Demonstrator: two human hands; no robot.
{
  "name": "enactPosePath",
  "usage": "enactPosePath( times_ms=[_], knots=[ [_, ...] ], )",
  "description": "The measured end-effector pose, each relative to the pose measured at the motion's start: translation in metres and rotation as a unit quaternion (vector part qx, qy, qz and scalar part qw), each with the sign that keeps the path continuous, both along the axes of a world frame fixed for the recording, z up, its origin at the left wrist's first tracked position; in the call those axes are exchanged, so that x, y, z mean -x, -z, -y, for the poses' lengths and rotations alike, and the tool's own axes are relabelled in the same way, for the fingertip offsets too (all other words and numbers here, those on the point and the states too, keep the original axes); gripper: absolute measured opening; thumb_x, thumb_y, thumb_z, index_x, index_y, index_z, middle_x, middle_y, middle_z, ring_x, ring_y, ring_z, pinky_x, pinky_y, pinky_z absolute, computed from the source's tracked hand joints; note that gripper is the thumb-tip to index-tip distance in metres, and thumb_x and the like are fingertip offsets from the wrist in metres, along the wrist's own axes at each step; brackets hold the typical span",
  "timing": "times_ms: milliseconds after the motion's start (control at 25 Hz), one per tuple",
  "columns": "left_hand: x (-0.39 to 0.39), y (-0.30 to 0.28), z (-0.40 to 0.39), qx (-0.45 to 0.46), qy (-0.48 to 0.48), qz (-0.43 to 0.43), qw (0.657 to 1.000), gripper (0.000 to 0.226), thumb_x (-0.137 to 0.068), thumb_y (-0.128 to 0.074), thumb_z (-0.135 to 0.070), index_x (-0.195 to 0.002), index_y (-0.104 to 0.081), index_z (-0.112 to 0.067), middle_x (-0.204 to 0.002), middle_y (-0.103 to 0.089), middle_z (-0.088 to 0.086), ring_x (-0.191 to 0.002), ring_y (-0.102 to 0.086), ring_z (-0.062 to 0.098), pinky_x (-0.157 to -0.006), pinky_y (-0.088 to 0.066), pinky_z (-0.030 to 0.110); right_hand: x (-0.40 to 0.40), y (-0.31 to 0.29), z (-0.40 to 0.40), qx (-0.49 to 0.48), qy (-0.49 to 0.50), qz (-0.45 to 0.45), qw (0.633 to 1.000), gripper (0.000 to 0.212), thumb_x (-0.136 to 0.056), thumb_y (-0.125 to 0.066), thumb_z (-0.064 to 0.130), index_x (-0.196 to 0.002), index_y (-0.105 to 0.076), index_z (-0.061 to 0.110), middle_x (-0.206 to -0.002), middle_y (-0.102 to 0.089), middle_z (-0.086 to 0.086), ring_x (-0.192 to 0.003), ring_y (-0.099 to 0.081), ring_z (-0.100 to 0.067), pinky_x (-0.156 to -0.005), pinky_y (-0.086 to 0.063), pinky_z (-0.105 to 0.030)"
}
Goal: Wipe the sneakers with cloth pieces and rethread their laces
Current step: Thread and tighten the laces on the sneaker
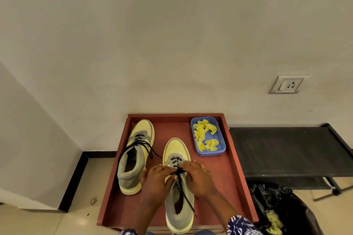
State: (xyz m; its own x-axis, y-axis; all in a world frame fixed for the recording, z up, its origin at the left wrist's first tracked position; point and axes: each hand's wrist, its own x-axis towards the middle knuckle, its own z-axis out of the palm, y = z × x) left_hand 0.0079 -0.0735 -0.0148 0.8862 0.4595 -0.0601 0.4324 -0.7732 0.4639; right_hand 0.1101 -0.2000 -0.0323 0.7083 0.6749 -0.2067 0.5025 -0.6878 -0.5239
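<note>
Head view: both hands over near sneaker [179, 196] on red tray [236, 177]. Left hand [155, 181] and right hand [198, 177] each pinched on black lace [179, 172] at the tongue. Second sneaker [135, 156] left of it, laces loose. Blue tub [222, 150] of yellow cloth pieces [205, 137] at tray's far right corner.

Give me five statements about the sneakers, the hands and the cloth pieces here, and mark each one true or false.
1. Both hands, left hand and right hand, work the black lace of the near sneaker. True.
2. The far sneaker stands outside the red tray. False: it stands inside the tray, left of the near one.
3. The blue container holds yellow cloth pieces. True.
4. The blue container sits at the tray's near left corner. False: it sits at the far right corner.
5. The far sneaker has no lace. False: a black lace runs through its eyelets, ends loose.
</note>
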Motion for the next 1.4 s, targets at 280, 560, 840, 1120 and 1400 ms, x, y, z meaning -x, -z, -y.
enactPosePath(
  times_ms=[280, 560, 840, 1120, 1400],
  knots=[
    [-0.004, -0.005, -0.004, -0.131, 0.099, 0.054, 0.985, 0.031, -0.072, -0.038, -0.041, -0.078, -0.069, -0.044, -0.066, -0.064, -0.024, -0.072, -0.063, -0.002, -0.085, -0.026, 0.032, -0.004, -0.006, -0.006, 0.011, -0.015, 0.032, 0.999, 0.034, -0.093, -0.044, 0.025, -0.124, -0.056, 0.026, -0.123, -0.057, -0.004, -0.116, -0.052, -0.026, -0.096, -0.042, -0.031],
    [-0.009, 0.002, -0.002, -0.084, 0.054, 0.008, 0.995, 0.029, -0.076, -0.041, -0.042, -0.076, -0.07, -0.038, -0.065, -0.067, -0.018, -0.065, -0.065, 0.005, -0.074, -0.039, 0.034, -0.001, -0.002, -0.007, -0.024, 0.05, 0.01, 0.998, 0.024, -0.091, -0.048, 0.017, -0.109, -0.063, 0.014, -0.114, -0.06, -0.01, -0.105, -0.057, -0.031, -0.084, -0.044, -0.03],
    [-0.004, 0.005, 0.017, -0.082, -0.061, -0.002, 0.995, 0.03, -0.094, -0.041, -0.039, -0.121, -0.054, -0.042, -0.12, -0.044, -0.008, -0.114, -0.036, 0.019, -0.091, -0.029, 0.03, 0.011, 0.002, -0.001, -0.085, 0.086, -0.018, 0.992, 0.029, -0.085, -0.045, 0.011, -0.103, -0.068, 0.011, -0.105, -0.067, -0.012, -0.097, -0.061, -0.029, -0.081, -0.044, -0.028],
    [-0.009, 0.018, 0.034, 0.096, -0.082, 0.053, 0.991, 0.044, -0.091, -0.036, -0.037, -0.109, -0.063, -0.006, -0.097, -0.058, 0.012, -0.093, -0.055, 0.025, -0.076, -0.032, 0.022, 0.03, -0.01, 0.007, -0.126, 0.079, -0.044, 0.988, 0.034, -0.094, -0.041, 0.016, -0.121, -0.059, 0.008, -0.116, -0.065, -0.013, -0.103, -0.061, -0.024, -0.089, -0.042, -0.02],
    [-0.01, 0.003, 0.017, 0.046, 0.0, -0.035, 0.998, 0.031, -0.097, -0.037, -0.029, -0.11, -0.056, -0.009, -0.11, -0.057, 0.009, -0.098, -0.057, 0.023, -0.078, -0.04, 0.025, 0.034, -0.014, 0.013, -0.076, 0.021, -0.07, 0.994, 0.052, -0.094, -0.047, 0.022, -0.142, -0.033, 0.012, -0.144, -0.044, -0.004, -0.13, -0.043, -0.017, -0.099, -0.026, -0.009]
  ],
)
